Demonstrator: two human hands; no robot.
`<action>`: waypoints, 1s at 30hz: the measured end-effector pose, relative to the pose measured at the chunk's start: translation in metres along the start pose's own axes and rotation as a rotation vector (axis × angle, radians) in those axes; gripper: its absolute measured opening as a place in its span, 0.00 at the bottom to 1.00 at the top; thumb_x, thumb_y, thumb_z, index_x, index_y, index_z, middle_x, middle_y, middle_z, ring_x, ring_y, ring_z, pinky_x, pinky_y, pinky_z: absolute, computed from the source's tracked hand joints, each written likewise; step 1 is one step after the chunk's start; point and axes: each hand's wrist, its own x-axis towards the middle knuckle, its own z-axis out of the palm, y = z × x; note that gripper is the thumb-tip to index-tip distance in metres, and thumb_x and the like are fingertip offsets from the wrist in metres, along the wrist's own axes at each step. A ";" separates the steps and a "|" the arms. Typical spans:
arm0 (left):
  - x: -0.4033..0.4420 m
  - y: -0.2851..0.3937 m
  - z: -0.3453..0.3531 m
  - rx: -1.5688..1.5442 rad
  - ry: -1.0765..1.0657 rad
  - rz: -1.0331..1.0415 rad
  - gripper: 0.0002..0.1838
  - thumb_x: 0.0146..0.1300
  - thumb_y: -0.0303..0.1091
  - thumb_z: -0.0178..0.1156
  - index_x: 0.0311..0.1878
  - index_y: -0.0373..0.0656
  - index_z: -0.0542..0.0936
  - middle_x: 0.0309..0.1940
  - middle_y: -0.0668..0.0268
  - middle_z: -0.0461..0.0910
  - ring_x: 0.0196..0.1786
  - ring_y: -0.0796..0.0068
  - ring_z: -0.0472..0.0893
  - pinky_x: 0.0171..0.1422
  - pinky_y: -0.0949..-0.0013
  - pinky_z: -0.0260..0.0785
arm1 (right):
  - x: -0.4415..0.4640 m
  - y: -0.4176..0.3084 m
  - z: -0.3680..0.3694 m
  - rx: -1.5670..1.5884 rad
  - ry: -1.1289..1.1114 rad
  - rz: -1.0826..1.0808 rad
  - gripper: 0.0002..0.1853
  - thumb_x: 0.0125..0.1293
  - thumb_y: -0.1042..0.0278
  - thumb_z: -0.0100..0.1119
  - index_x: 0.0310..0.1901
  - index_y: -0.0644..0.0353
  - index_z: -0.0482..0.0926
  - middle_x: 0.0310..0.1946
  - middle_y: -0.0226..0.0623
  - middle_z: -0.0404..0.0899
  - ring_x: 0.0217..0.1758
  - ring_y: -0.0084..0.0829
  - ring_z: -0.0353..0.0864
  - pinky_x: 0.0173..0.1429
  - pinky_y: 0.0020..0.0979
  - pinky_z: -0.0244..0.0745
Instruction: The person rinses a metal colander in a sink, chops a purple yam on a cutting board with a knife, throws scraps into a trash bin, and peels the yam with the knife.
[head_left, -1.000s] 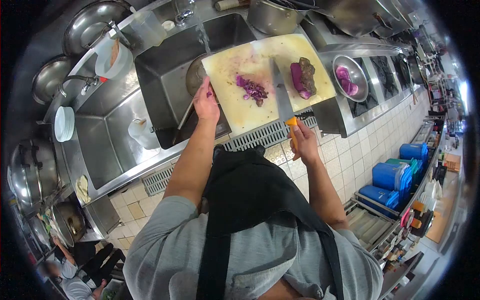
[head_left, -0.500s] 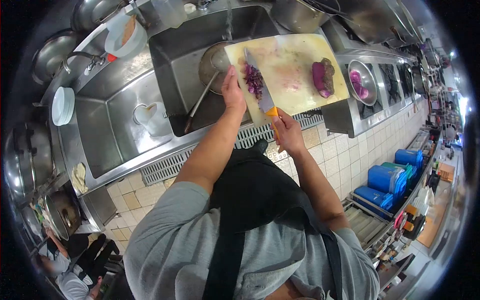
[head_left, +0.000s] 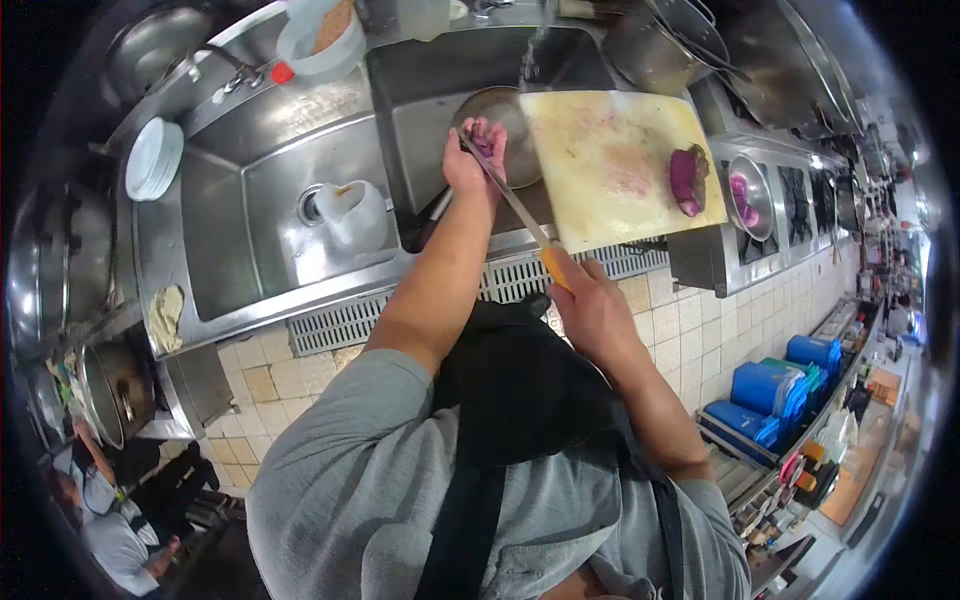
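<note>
My right hand [head_left: 598, 315] grips the orange handle of a knife [head_left: 524, 213], its blade slanting up and left toward my other palm. Over the sink, my left hand [head_left: 470, 177] is cupped palm-up around purple peelings [head_left: 484, 147], and the blade's tip end lies across them. A white cutting board [head_left: 590, 215], stained purple and brown, rests across the sink's right side. On its right part sits a partly peeled purple root [head_left: 686, 182] with rough brown skin on one side. Beneath my left hand, a pan [head_left: 468, 112] lies in the sink, partly hidden.
Water runs from a tap [head_left: 531, 62] behind the board. A metal bowl [head_left: 752, 212] with purple pieces stands on the stove at right. The left basin holds a white pitcher [head_left: 357, 222]; stacked plates [head_left: 155, 160] stand beside it. Another person [head_left: 120, 540] works at lower left.
The purple peelings have left the board and are now in my left hand, which turned palm-up over the sink. The knife moved off the board to that palm.
</note>
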 end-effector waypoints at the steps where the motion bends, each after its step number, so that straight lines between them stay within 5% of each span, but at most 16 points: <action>1: 0.000 0.016 -0.002 -0.039 -0.027 -0.006 0.22 0.77 0.47 0.40 0.42 0.37 0.76 0.39 0.57 0.81 0.45 0.52 0.82 0.59 0.53 0.78 | -0.008 -0.008 -0.010 -0.043 -0.044 -0.021 0.26 0.65 0.69 0.61 0.65 0.62 0.72 0.41 0.55 0.78 0.43 0.56 0.80 0.49 0.46 0.77; 4: -0.006 0.068 -0.013 -0.076 -0.092 0.046 0.21 0.76 0.44 0.40 0.41 0.37 0.76 0.41 0.53 0.82 0.48 0.50 0.82 0.62 0.50 0.77 | -0.025 -0.012 -0.031 0.171 -0.056 -0.175 0.24 0.65 0.72 0.62 0.63 0.62 0.75 0.43 0.55 0.79 0.43 0.53 0.81 0.48 0.40 0.78; 7: -0.039 0.121 -0.026 -0.146 -0.048 0.153 0.18 0.75 0.41 0.41 0.41 0.38 0.76 0.40 0.54 0.82 0.44 0.52 0.83 0.57 0.53 0.80 | -0.033 -0.001 -0.029 0.494 -0.064 -0.017 0.23 0.70 0.72 0.60 0.66 0.60 0.74 0.40 0.37 0.83 0.37 0.26 0.80 0.41 0.29 0.77; 10: -0.075 0.175 -0.071 -0.238 -0.114 0.191 0.16 0.74 0.40 0.43 0.38 0.40 0.77 0.36 0.56 0.83 0.41 0.56 0.84 0.50 0.57 0.82 | -0.020 0.000 -0.021 0.624 -0.103 0.156 0.24 0.72 0.71 0.58 0.68 0.57 0.72 0.33 0.23 0.77 0.26 0.12 0.69 0.27 0.16 0.66; 19: -0.231 0.294 -0.179 -0.226 0.171 0.513 0.15 0.75 0.38 0.43 0.38 0.37 0.73 0.34 0.54 0.80 0.37 0.60 0.81 0.41 0.63 0.84 | 0.006 0.016 0.047 0.765 -0.233 0.121 0.24 0.75 0.63 0.54 0.70 0.58 0.69 0.39 0.33 0.80 0.26 0.17 0.74 0.24 0.19 0.69; 30: -0.464 0.558 -0.360 -0.574 0.030 1.231 0.14 0.70 0.38 0.46 0.37 0.35 0.74 0.35 0.53 0.79 0.39 0.58 0.82 0.43 0.56 0.83 | 0.028 -0.110 0.108 0.640 -0.216 0.063 0.24 0.76 0.59 0.54 0.68 0.58 0.69 0.40 0.34 0.80 0.28 0.18 0.74 0.26 0.19 0.69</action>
